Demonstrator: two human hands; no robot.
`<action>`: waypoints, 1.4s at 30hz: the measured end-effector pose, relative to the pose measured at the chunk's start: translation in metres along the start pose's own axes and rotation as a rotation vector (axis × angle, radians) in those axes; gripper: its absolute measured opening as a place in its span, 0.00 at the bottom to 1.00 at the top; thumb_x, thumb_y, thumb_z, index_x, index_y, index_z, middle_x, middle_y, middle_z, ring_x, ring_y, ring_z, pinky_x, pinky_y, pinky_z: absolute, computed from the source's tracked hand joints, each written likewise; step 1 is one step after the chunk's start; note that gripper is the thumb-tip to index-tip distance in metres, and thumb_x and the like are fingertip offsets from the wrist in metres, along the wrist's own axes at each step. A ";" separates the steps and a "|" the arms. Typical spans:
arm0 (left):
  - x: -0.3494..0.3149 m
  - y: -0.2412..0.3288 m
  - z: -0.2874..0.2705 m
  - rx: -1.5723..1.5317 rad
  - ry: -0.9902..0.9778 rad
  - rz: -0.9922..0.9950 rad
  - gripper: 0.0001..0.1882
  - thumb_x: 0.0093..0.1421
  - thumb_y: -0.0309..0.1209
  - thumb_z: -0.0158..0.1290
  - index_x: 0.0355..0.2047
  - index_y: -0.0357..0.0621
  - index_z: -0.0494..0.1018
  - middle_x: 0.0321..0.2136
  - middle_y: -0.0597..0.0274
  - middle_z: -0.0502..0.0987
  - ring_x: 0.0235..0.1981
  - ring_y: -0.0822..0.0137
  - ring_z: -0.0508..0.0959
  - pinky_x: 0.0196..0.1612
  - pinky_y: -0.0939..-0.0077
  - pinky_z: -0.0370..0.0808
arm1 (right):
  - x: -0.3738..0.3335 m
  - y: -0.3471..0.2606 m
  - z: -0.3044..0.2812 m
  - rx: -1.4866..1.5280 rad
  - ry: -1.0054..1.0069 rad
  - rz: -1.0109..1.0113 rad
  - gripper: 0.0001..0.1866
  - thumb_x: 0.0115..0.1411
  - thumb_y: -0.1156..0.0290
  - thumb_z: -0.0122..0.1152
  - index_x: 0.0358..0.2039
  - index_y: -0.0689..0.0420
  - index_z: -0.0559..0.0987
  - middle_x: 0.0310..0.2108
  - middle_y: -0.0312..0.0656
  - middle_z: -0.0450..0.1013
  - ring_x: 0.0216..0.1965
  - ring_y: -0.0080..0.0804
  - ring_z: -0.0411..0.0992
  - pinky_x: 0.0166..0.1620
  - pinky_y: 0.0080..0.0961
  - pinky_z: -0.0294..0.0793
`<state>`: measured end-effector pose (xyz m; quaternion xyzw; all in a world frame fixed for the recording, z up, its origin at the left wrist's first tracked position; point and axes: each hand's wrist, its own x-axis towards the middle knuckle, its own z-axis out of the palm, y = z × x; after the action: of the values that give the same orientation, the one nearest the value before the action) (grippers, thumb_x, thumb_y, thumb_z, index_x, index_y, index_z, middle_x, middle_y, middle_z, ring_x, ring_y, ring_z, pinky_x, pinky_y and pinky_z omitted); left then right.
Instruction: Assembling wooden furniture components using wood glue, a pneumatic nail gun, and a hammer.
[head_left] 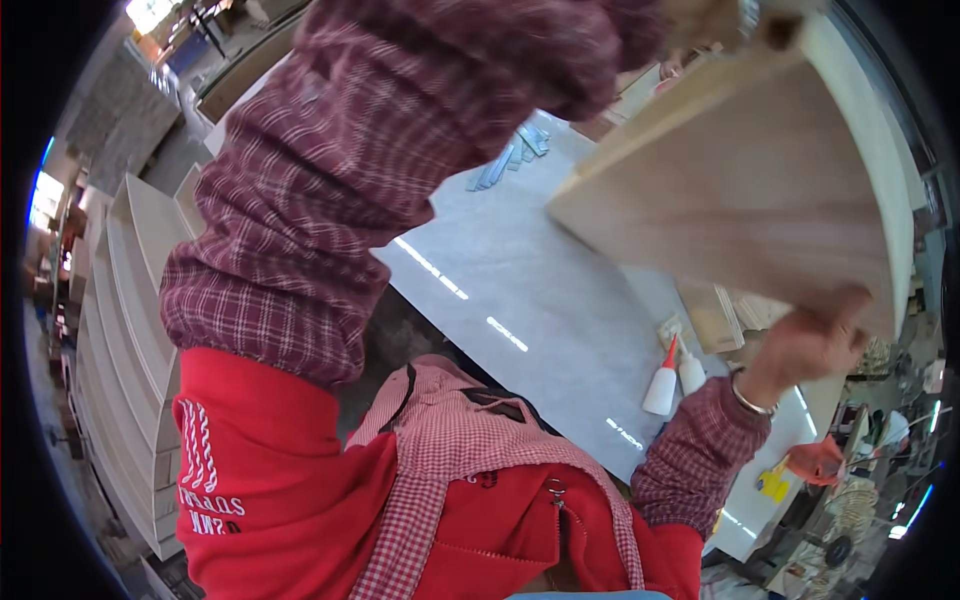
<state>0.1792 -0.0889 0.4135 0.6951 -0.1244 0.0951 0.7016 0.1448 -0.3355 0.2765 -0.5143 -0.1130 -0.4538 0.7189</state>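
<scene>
Right hand at right of frame was clamped on the lower edge of a pale wooden panel held tilted at upper right. Left hand at top edge touched the panel's far end — grip unclear. Two white glue bottles stood below on the grey table — stacked white boards at far left.

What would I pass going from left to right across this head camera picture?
Stack of pale curved boards → left arm's checked sleeve → grey worktable → white glue bottles with red tips → right hand gripping the large wooden panel.
</scene>
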 end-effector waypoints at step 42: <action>0.203 -0.515 -0.150 0.121 0.390 -0.596 0.11 0.55 0.33 0.51 0.31 0.37 0.77 0.19 0.60 0.75 0.16 0.70 0.73 0.18 0.76 0.70 | 0.020 -0.031 0.055 -0.871 -0.332 0.013 0.13 0.61 0.63 0.50 0.39 0.59 0.71 0.33 0.43 0.68 0.35 0.32 0.68 0.43 0.28 0.68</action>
<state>0.5364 0.0449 -0.0150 0.7099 0.2257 0.0242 0.6667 0.1486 -0.3016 0.3330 -0.8346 -0.0221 -0.3660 0.4111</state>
